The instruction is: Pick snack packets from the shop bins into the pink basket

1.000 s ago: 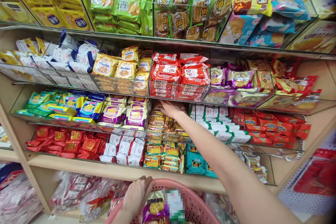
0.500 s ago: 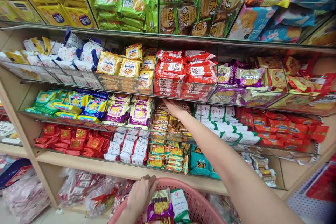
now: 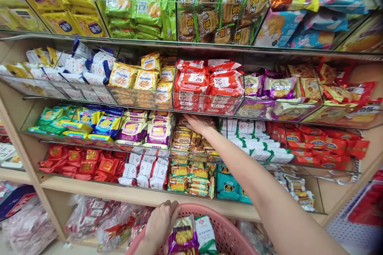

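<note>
My left hand (image 3: 163,223) is closed over the rim of a pink plastic basket (image 3: 223,223) at the bottom of the view. Inside the basket lie a purple biscuit packet (image 3: 183,236) and a white-and-green packet (image 3: 205,234). My right arm stretches up into the third shelf row, where my right hand (image 3: 196,123) rests among brown-wrapped snack packets (image 3: 183,138). The upper shelf's edge and shadow hide its fingertips, so I cannot see whether they grip a packet.
Red packets (image 3: 221,83) sit on the shelf just above my right hand. White-and-green packets (image 3: 254,143) lie to its right, purple-and-cream packets (image 3: 158,129) to its left. Clear dividers and shelf lips front each row. Bagged goods (image 3: 92,217) fill the space under the wooden ledge (image 3: 110,191).
The view has shifted very slightly, so the upper shelves appear a little further left. Both hands stay in nearly the same places.
</note>
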Motion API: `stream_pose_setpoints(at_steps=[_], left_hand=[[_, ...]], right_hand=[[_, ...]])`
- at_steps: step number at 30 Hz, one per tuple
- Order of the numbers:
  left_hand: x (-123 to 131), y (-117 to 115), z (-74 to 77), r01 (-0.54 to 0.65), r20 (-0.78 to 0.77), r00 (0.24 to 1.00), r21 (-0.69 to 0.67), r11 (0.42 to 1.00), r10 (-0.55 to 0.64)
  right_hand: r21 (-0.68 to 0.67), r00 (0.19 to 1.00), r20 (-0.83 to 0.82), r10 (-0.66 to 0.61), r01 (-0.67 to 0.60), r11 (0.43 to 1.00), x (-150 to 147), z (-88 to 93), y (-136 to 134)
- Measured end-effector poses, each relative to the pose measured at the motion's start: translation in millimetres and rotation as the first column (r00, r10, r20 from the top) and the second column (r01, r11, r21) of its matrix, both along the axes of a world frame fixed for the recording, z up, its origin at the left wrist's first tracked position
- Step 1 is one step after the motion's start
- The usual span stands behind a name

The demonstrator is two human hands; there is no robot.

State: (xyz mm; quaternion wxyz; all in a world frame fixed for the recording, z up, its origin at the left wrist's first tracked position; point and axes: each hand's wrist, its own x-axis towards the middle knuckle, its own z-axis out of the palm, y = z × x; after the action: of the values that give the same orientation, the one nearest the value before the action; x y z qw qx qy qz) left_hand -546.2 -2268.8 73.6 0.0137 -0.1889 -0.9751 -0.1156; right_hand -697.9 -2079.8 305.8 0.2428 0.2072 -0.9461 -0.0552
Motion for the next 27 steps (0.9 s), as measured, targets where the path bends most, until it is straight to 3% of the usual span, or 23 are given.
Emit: stream_pose_setpoints(at_steps=[7,18,27], left_hand=[[0.9,1.0,4.2,0.004,0.014,1.0,0.014,1.0,-0.004],[-0.9,0.5,1.5,0.025,-0.011,1.0,0.018,1.0,-0.025],[-1.6,-0.5,1.1,0.043,-0.01,0.999,0.038,0.998,-0.042]], right_hand=[[0.033,0.997,-0.069,0.026,-0.023,0.999,9.5,4.5,3.4],[0.066,0.998,-0.035,-0.06,0.062,0.996,51.5,9.8,9.3],[0.004,0.955,0.125,-0.269,0.271,0.963,70.9,18.4,16.5]])
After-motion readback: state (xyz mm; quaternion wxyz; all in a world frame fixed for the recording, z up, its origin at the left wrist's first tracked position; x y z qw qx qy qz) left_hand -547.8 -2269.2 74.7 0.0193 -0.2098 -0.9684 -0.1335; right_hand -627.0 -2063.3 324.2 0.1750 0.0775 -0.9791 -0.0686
